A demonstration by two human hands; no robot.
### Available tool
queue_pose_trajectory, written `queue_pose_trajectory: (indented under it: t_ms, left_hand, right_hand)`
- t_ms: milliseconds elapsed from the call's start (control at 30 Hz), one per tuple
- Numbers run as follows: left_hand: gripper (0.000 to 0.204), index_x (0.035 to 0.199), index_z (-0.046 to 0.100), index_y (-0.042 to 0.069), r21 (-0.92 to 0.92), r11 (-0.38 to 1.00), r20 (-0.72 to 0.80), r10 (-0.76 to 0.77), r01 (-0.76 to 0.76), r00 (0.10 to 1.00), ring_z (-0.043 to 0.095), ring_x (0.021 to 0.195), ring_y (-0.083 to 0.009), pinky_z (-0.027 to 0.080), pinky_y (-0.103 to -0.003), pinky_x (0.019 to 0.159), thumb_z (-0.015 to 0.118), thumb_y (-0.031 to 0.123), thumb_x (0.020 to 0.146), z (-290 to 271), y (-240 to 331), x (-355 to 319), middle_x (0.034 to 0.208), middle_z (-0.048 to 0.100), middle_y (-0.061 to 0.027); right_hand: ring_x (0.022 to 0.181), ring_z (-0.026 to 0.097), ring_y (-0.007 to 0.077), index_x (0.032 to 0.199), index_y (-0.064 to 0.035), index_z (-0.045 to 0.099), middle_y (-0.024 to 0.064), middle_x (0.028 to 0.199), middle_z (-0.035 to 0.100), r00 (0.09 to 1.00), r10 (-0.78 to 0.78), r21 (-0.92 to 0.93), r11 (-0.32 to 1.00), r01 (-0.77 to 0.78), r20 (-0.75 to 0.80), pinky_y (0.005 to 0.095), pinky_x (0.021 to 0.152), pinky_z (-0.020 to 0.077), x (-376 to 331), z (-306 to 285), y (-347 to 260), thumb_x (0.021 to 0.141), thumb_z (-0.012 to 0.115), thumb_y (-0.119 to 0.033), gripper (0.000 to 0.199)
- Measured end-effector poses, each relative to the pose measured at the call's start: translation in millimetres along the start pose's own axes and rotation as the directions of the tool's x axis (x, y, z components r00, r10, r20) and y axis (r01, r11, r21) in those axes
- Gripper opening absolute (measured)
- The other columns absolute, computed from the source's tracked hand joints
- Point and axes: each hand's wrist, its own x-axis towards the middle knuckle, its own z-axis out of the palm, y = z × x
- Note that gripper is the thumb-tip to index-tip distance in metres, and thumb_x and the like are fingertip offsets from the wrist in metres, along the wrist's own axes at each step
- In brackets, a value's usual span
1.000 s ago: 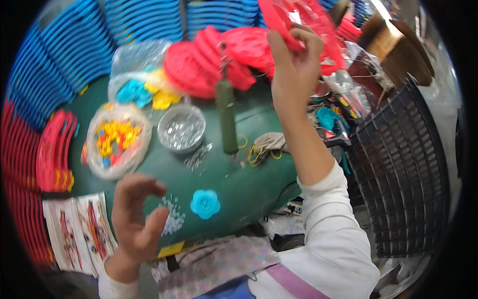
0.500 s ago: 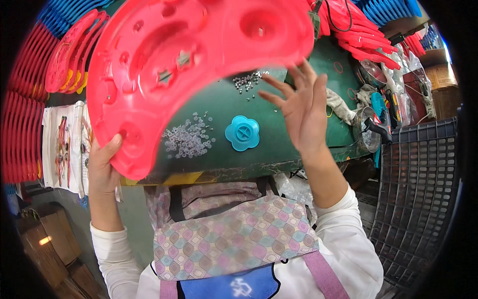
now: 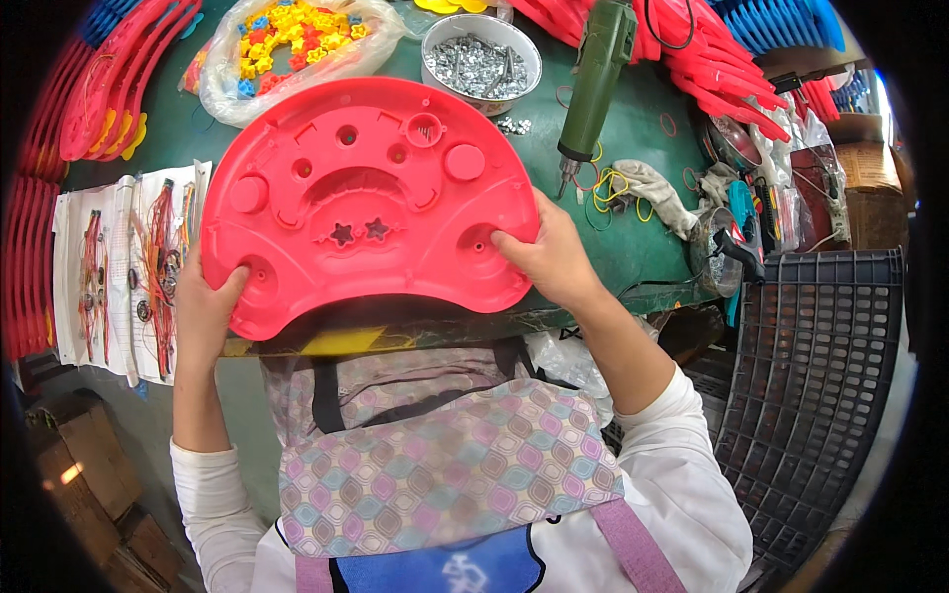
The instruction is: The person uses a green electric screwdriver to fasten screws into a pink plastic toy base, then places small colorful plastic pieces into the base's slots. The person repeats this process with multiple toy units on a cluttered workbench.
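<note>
Red half-moon plastic panel (image 3: 366,208), star cut-outs facing up, over near edge of desk (image 3: 633,138); cannot tell if resting or lifted. Left hand (image 3: 206,306) and right hand (image 3: 559,252) grasp opposite lower corners, thumbs at round wells. Even grip seems best; keep panel level, rim clear of bowl (image 3: 532,77) and green electric screwdriver (image 3: 596,84).

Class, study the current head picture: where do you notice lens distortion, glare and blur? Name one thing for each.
Distortion, head view: the black crate has a side that curves near the right rim; glare, head view: a bright patch lies on the cardboard boxes, lower left; blur, head view: the patterned cloth looks hazy mid-surface, while the red panel appears fairly crisp.
</note>
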Motion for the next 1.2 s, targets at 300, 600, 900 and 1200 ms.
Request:
queue_pose_trajectory:
  t_ms: [300,600,900,1200]
  left_hand:
    - [0.042,0.124,0.060,-0.004,0.145,0.987,-0.076,0.085,-0.073,0.993,0.070,0.100,-0.0339,0.054,-0.040,0.089,0.074,0.010,0.087,3,-5,-9,0.111,0.071,-0.0204]
    - [0.046,0.124,0.058,-0.005,0.112,0.993,-0.122,-0.014,0.028,0.992,0.067,0.107,-0.0384,0.052,-0.043,0.093,0.077,0.014,0.086,9,8,-3,0.114,0.068,-0.0244]
    - [0.037,0.114,0.061,0.002,0.528,0.770,-0.244,0.541,-0.357,0.805,0.061,0.105,-0.0374,0.049,-0.045,0.097,0.076,0.013,0.082,24,35,-10,0.108,0.065,-0.0140]
    - [0.024,0.109,0.065,0.002,0.107,0.822,0.339,0.498,-0.559,0.798,0.067,0.099,-0.0329,0.055,-0.039,0.085,0.073,0.012,0.088,0,54,2,0.108,0.067,-0.0135]
  right_hand:
    - [0.101,0.070,0.0198,0.131,0.0046,0.057,0.0158,0.114,0.073,0.998,-0.064,-0.280,0.958,0.054,-0.028,0.0364,0.091,0.0554,11,5,5,0.085,0.075,-0.009,0.051]
    - [0.100,0.067,0.0162,0.130,0.0056,0.057,0.0119,0.114,0.071,0.998,-0.045,-0.225,0.973,0.052,0.035,0.0317,0.091,0.0537,26,-2,-1,0.086,0.072,-0.001,0.047]
    - [0.114,0.063,0.0214,0.142,0.0027,0.045,0.0165,0.130,0.062,0.995,-0.085,-0.342,0.934,0.100,0.059,0.0352,0.101,0.0500,38,-7,-3,0.084,0.076,-0.001,0.066]
    - [0.099,0.063,0.0316,0.127,-0.0024,0.062,0.0157,0.109,0.064,0.866,-0.430,-0.734,0.497,0.464,0.257,0.0401,0.086,0.0518,76,16,-76,0.084,0.081,-0.018,0.050]
